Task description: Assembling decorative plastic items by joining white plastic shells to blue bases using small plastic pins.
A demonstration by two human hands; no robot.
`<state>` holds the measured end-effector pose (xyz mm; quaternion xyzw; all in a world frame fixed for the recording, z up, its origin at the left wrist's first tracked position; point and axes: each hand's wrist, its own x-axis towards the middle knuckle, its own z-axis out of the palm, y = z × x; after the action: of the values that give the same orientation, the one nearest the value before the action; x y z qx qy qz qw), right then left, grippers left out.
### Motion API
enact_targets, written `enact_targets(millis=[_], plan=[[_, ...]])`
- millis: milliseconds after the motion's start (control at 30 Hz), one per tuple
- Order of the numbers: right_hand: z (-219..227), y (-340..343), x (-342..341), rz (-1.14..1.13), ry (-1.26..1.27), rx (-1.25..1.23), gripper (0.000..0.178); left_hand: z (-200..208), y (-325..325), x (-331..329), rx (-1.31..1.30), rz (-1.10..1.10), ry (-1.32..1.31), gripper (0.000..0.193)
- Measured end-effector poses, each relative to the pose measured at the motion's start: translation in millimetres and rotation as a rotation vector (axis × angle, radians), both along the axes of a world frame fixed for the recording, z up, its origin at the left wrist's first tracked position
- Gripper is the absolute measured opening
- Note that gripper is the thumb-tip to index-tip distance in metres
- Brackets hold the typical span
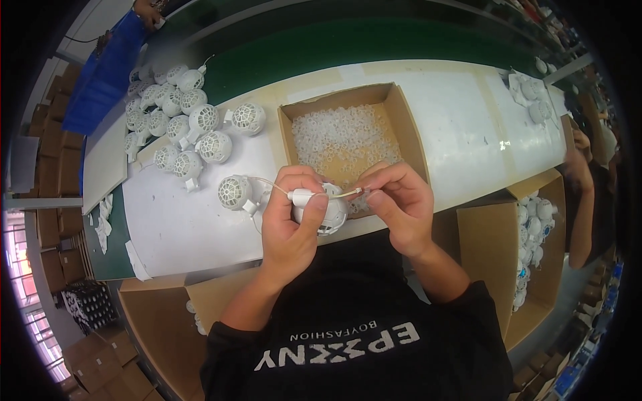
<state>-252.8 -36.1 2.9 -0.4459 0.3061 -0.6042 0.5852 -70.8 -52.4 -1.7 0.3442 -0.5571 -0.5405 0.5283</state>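
Note:
My left hand [289,224] is closed around a white ball with a slotted shell [334,218]. Its thumb presses a white cylinder [301,198] on the ball's near side. From there a thin pale cable [343,194] runs right and ends in a small white plug [357,191]. At that plug, my right hand [406,212] pinches a small clear piece, partly hidden by the fingertips. Just left of my left hand, another white latticed ball [234,192] lies on the table with a wire trailing from it.
Beyond my hands stands an open cardboard box [416,144] of small clear rings [341,130]. Several white balls [175,123] cluster at the left of the white table [461,127]. Boxes [485,257] flank me below its edge. A co-worker's arm [580,200] shows at right.

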Motion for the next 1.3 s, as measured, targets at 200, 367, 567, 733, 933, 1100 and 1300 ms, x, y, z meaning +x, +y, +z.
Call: enact_targets(millis=[200,367,567,733,933,1100,1300], plan=[[-8.5,-9.0,-0.1,0.026,0.086,-0.013,0.009,-1.7,0.9,2.2,-0.017,-0.008,-0.041,0.011],[-10.4,-9.0,-1.0,0.103,0.14,-0.052,0.01,-1.3,1.6,0.6,-0.012,-0.008,0.004,0.011],[1.9,-10.9,-2.6,-0.024,0.61,-0.306,0.01,-2.3,2.7,-2.2,0.003,0.002,-0.007,0.013],[0.0,-5.3,-1.0,-0.071,0.466,-0.273,0.012,-0.1,3.3,-3.0,-0.034,0.003,-0.052,0.014],[-4.9,-5.1,-1.5,-0.126,0.273,-0.138,0.014,-5.3,4.5,3.5,-0.053,-0.055,-0.122,0.015],[-0.4,-3.8,2.7,-0.075,0.572,-0.284,0.013,-7.5,5.9,-3.4,-0.048,-0.001,-0.019,0.016],[1.9,-7.2,10.5,-0.161,0.531,-0.258,0.011,-2.3,5.1,-3.6,-0.098,-0.022,-0.152,0.027]])
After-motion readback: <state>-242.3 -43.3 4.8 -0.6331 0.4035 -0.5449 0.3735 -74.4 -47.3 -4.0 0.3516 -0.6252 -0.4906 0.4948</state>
